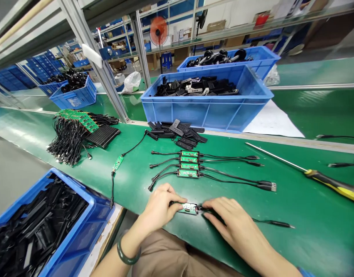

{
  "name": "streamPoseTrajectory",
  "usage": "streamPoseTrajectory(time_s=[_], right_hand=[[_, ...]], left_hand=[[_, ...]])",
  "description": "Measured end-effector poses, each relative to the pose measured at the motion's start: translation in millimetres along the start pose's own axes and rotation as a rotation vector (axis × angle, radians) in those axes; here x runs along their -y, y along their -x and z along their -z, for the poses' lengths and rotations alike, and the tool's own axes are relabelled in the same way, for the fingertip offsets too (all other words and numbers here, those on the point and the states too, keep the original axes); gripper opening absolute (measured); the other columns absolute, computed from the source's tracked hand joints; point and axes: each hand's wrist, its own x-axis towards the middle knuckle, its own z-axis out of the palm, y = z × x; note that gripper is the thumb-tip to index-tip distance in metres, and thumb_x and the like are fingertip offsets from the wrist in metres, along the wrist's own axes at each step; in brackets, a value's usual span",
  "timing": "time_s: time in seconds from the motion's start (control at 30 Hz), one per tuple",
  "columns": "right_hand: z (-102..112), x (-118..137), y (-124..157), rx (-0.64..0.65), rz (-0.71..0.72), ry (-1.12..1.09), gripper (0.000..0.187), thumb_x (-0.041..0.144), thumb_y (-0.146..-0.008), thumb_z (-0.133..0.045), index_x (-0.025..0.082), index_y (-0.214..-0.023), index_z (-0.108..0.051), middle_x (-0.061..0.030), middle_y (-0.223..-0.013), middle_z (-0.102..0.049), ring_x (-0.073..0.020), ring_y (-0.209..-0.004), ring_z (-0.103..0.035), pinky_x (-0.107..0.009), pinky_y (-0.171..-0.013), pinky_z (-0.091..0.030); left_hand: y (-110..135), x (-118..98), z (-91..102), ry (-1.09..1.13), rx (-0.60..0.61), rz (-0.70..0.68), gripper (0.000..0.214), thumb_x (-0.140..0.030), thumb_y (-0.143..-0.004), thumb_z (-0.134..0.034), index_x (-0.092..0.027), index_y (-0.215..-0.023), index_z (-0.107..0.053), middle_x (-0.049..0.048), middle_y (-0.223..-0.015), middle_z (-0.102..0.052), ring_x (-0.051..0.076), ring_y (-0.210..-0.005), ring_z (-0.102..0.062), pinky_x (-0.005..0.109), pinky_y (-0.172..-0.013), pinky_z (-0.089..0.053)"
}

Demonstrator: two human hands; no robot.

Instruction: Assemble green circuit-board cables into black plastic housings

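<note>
A green circuit board (188,208) in a black casing lies at the front of the bench, between my two hands. My left hand (164,204) pinches its left end with thumb and fingers. At the board's right end, my right hand (227,216) has thumb and forefinger closed around the black cable (273,222), which trails out to the right. Just beyond, several cased boards with cables (188,163) lie in a stacked row. A single bare board with cables (118,163) rests farther left. The cable's grip point is partly hidden by my fingers.
Black casing pieces (184,132) are heaped before a blue bin (205,111). At the left sit bundled cabled boards (75,130); a blue crate (90,215) of black parts stands near my left arm. A yellow-black screwdriver (324,179) lies at the right.
</note>
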Motion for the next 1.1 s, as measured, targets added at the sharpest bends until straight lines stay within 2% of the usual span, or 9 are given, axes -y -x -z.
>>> streamPoseTrajectory(time_s=[0.1,0.23,0.37,0.5,0.6,0.73,0.87,0.97,1.1], right_hand=[[1,-1,-7,0.089,-0.04,-0.097,0.024,0.027,-0.098,-0.044,0.021,-0.085,-0.064,-0.0027,-0.077,-0.07,-0.0169,-0.066,-0.065,-0.029,-0.062,-0.051],[9,4,-19,0.231,-0.166,-0.256,0.021,0.029,-0.092,-0.051,0.023,-0.077,-0.064,0.0008,-0.069,-0.07,-0.0164,-0.06,-0.065,-0.027,-0.058,-0.049],[9,5,-21,0.292,-0.188,-0.248,0.024,0.03,-0.093,-0.049,0.024,-0.074,-0.063,0.0012,-0.065,-0.069,-0.0167,-0.056,-0.064,-0.027,-0.056,-0.049],[3,0,-8,0.19,-0.022,-0.158,0.017,0.024,-0.096,-0.047,0.023,-0.096,-0.065,-0.0035,-0.088,-0.071,-0.0175,-0.075,-0.068,-0.027,-0.066,-0.054],[0,-3,1,0.12,0.166,-0.006,0.026,0.018,-0.1,-0.04,0.021,-0.112,-0.063,-0.0064,-0.094,-0.07,-0.0175,-0.08,-0.068,-0.028,-0.07,-0.055],[2,2,4,0.07,0.368,0.235,0.036,0.009,-0.098,-0.032,0.01,-0.112,-0.064,-0.0114,-0.087,-0.069,-0.019,-0.073,-0.065,-0.031,-0.066,-0.055],[-1,14,0,0.118,0.517,0.46,0.043,-0.002,-0.086,-0.03,0.001,-0.104,-0.068,-0.0151,-0.076,-0.066,-0.0229,-0.063,-0.061,-0.037,-0.057,-0.053],[-1,15,-6,0.15,0.531,0.546,0.045,-0.004,-0.081,-0.03,0.001,-0.099,-0.071,-0.0171,-0.074,-0.067,-0.0252,-0.062,-0.06,-0.039,-0.056,-0.052],[5,3,-17,0.26,0.313,0.223,0.031,0.012,-0.095,-0.042,0.019,-0.1,-0.071,-0.0072,-0.084,-0.069,-0.0172,-0.069,-0.065,-0.028,-0.062,-0.054]], left_hand=[[-1,0,-0.8,0.02,0.012,0.017,0.023,-0.019,-0.083,-0.068,-0.026,-0.104,-0.076,0.0043,-0.086,-0.063,0.019,-0.087,-0.059,0.03,-0.08,-0.045],[-1,-1,0.1,0.047,0.019,0.026,0.023,-0.02,-0.083,-0.068,-0.027,-0.103,-0.077,0.0039,-0.085,-0.063,0.019,-0.085,-0.06,0.029,-0.077,-0.046],[-1,-1,0.3,0.043,0.027,0.039,0.023,-0.02,-0.083,-0.069,-0.028,-0.102,-0.077,0.0037,-0.086,-0.063,0.018,-0.084,-0.061,0.029,-0.078,-0.046],[-1,-2,0.7,0.035,0.031,0.038,0.023,-0.019,-0.083,-0.069,-0.028,-0.102,-0.077,0.0035,-0.086,-0.063,0.018,-0.084,-0.061,0.028,-0.078,-0.047],[-2,-1,0.3,0.034,0.031,0.041,0.023,-0.019,-0.083,-0.069,-0.028,-0.102,-0.077,0.0034,-0.085,-0.062,0.018,-0.083,-0.06,0.028,-0.076,-0.046],[-2,-1,-1.0,0.028,0.031,0.046,0.023,-0.019,-0.083,-0.069,-0.028,-0.102,-0.077,0.0034,-0.084,-0.062,0.018,-0.082,-0.06,0.028,-0.075,-0.046],[-3,-1,-0.9,0.024,0.036,0.048,0.023,-0.019,-0.083,-0.07,-0.028,-0.102,-0.077,0.0032,-0.084,-0.062,0.017,-0.08,-0.06,0.027,-0.074,-0.046],[-3,-1,-0.3,0.029,0.033,0.028,0.023,-0.017,-0.082,-0.07,-0.028,-0.101,-0.077,0.0028,-0.084,-0.062,0.017,-0.079,-0.06,0.027,-0.073,-0.045],[-4,-2,-0.1,0.036,0.025,0.029,0.022,-0.017,-0.081,-0.071,-0.027,-0.099,-0.078,0.0023,-0.082,-0.062,0.016,-0.078,-0.06,0.026,-0.073,-0.045]])
